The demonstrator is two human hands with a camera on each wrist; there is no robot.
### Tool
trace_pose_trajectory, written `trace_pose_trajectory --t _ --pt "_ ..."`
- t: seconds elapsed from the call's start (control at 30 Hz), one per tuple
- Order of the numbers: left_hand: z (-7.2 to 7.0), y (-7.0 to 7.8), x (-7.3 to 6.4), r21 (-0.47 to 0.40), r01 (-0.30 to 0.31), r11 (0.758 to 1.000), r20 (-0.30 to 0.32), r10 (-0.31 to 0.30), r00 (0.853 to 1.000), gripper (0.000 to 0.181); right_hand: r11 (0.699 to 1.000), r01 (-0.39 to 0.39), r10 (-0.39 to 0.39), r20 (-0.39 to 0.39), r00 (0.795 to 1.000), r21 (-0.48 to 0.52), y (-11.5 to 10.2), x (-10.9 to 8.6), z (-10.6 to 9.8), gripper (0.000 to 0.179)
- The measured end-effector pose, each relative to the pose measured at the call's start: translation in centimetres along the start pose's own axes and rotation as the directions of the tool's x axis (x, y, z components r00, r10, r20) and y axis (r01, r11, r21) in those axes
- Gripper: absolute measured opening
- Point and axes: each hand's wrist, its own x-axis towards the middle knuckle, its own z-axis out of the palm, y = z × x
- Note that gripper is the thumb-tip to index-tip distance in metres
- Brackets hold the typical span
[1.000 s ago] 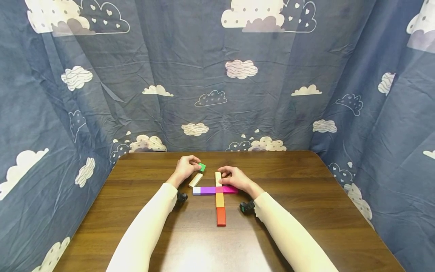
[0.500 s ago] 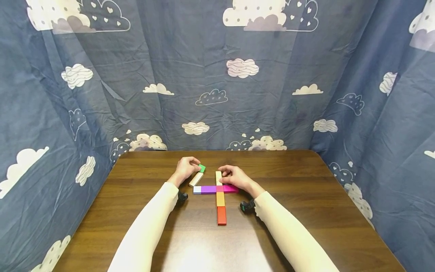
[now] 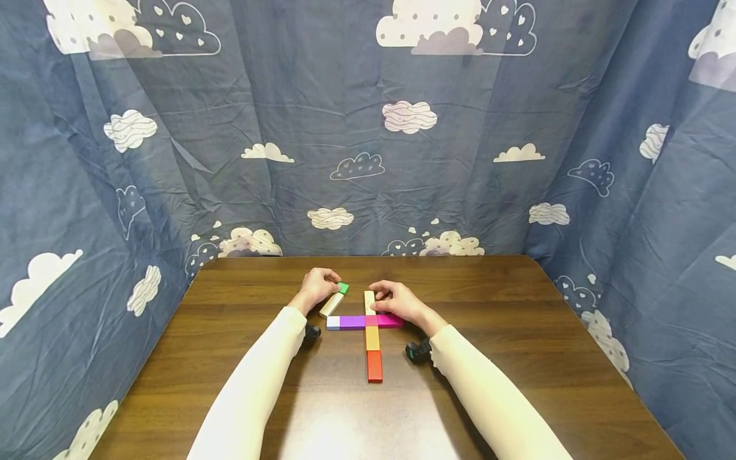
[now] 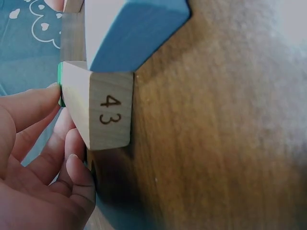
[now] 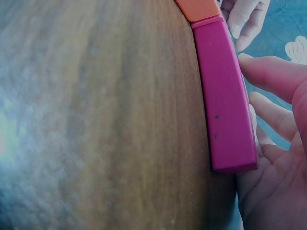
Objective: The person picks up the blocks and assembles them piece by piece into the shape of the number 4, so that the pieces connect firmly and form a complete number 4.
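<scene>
My left hand pinches a small green block at the far end of a slanted plain wooden block. In the left wrist view that wooden block bears the digits 4 and 3, and only a green edge shows behind it. My right hand holds a pale wooden block, thumb and fingers at its right side and far end. This block heads a cross of flat blocks. In the right wrist view, the magenta block hides the pale block and part of the fingers.
The cross's left arm has a purple block and a light blue block. A pink piece marks its centre, with orange and red blocks nearer me. A cloud-patterned curtain stands behind the wooden table.
My left hand has drawn the green block slightly nearer, towards the end of the slanted wooden block. The right hand and the cross have stayed put.
</scene>
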Motion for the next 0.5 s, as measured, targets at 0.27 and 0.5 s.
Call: trace_pose_trajectory --t 0.27,0.5 --pt "-0.04 0.04 -0.08 -0.031 0.012 0.999 0.022 -0.011 1.0 0.014 1.0 0.002 -0.002 -0.002 1.0 0.008 0.04 0.03 -0.12 0.048" --pt "0.2 -0.12 -0.15 -0.024 0.008 1.0 0.021 -0.008 1.0 0.015 1.0 0.003 -0.003 -0.005 1.0 -0.001 0.0 -0.03 -0.07 0.048"
